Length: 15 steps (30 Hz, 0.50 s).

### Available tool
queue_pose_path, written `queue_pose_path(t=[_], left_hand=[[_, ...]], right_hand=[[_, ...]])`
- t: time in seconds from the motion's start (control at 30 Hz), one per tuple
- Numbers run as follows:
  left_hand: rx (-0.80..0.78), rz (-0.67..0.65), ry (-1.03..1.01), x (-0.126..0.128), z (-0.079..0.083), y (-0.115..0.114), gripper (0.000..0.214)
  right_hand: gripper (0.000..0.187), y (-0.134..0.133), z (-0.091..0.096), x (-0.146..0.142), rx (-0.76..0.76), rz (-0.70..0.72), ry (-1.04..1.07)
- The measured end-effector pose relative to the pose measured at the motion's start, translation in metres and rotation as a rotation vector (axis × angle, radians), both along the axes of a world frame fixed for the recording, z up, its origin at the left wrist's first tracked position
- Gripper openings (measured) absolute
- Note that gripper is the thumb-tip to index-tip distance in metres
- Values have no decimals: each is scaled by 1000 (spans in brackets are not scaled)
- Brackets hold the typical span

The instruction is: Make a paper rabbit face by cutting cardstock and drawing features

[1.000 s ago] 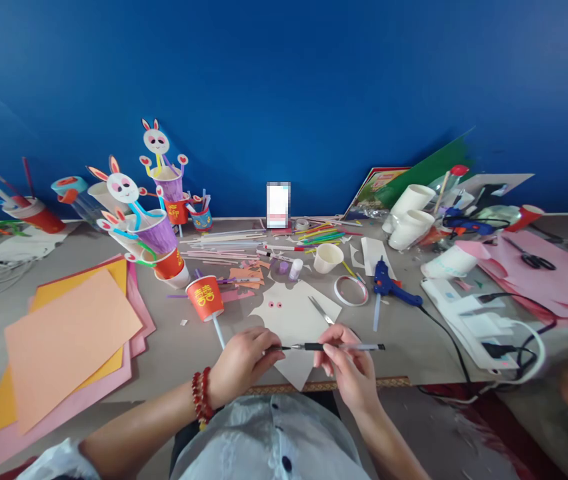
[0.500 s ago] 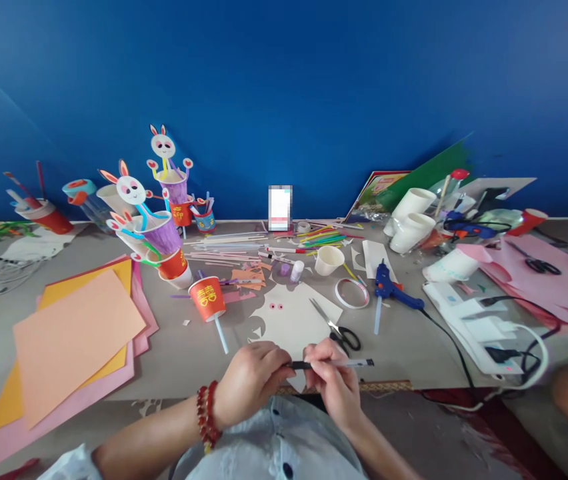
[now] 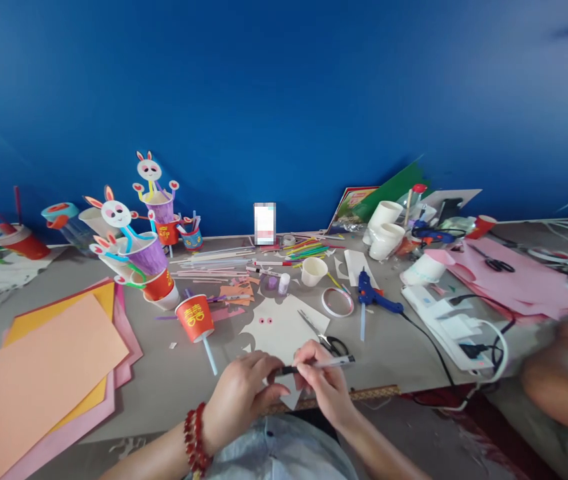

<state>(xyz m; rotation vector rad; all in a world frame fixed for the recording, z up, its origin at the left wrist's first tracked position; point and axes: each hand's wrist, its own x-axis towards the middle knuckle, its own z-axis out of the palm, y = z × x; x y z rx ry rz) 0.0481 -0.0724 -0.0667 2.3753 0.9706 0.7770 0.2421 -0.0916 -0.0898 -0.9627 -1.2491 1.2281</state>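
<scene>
Both my hands meet over the near table edge on a thin black and white pen [image 3: 331, 363]. My left hand [image 3: 245, 390], with a red bead bracelet on its wrist, has its fingers closed at the pen's dark end. My right hand [image 3: 325, 385] pinches the pen's shaft, and the white end sticks out to the right. Under them lies a cream paper cut-out [image 3: 284, 327] with two small pink eyes. Black-handled scissors [image 3: 325, 339] rest on that paper just beyond my right hand.
A red paper cup on a straw [image 3: 195, 318] stands left of the cut-out, with bunny cup figures [image 3: 137, 240] behind. Coloured paper sheets [image 3: 39, 373] cover the left. A blue glue gun [image 3: 371, 298], tape ring [image 3: 338, 302], power strip [image 3: 457, 327] and another person's arm [image 3: 564, 380] are at the right.
My hands slid closer together along the pen and drew nearer to my body. The view swung left and tilted, and the scissors came out from behind my right hand.
</scene>
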Motion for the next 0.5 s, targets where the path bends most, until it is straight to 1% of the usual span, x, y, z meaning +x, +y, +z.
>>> queue_pose_path(t=[0.03,0.1,0.13,0.17,0.2,0.27,0.3,0.37,0.43,0.5], left_hand=[[37,42,27,-2,-6,2,42],[108,130,92,-8,-16,4,51],[127,152,127,-10,-20,4,52],[136,154,157,-12,-24,3,51],[133,135,183,-13,-26,1,49],[99,72,222,-13,-28,-3,46],[74,41,237,-12,-27,-5,44],[30,10,256,-11,-25,-9,42],[7,7,266,-10,-24,-11,39],[-1,19,272,-12,-25,-13,39]], right_hand=[[15,7,2,12,22,-22,-111],[14,25,5,38,117,-169,-306],[13,36,6,51,198,-237,-434],[12,47,7,63,266,-273,-586],[13,59,7,72,305,-281,-739],[23,83,5,85,391,-166,-979],[31,93,4,89,398,-98,-1091],[51,107,2,91,360,-32,-1296],[63,112,-1,90,342,-40,-1434],[59,106,-4,88,353,-94,-1479]])
